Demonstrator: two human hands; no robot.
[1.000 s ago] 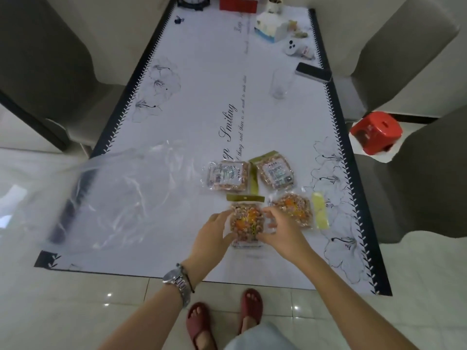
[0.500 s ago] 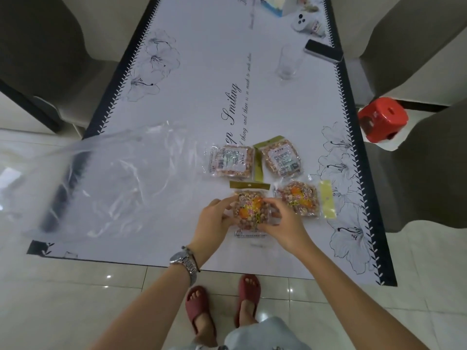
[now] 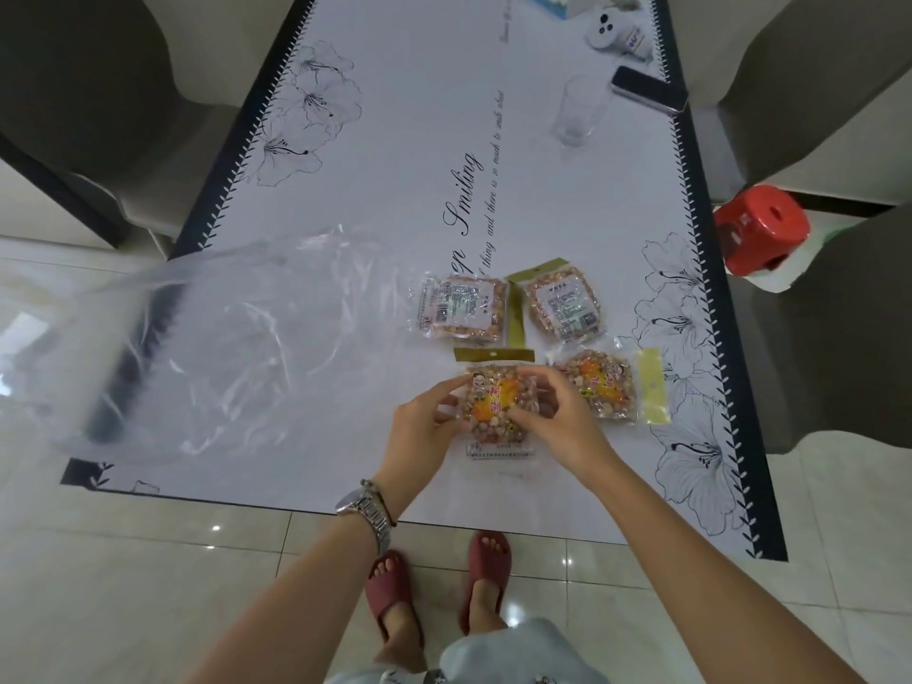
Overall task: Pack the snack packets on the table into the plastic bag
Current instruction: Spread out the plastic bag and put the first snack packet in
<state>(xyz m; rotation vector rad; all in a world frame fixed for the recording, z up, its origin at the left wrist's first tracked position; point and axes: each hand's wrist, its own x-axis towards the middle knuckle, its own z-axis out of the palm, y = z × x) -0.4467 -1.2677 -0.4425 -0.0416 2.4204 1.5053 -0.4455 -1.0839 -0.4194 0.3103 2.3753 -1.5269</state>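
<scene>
Fingers [image 3: 446, 392] of my left hand [image 3: 419, 427] and right hand [image 3: 557, 422] pinch the near snack packet [image 3: 496, 412], lower centre of frame, by both sides, ready to lift toward the empty plastic bag [image 3: 207, 348] at left; three packets remain just beyond.

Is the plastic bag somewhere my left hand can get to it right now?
Probably yes. The plastic bag lies flat on the table just to the left of the left hand, with nothing between them, though that hand is holding a snack packet now.
</scene>
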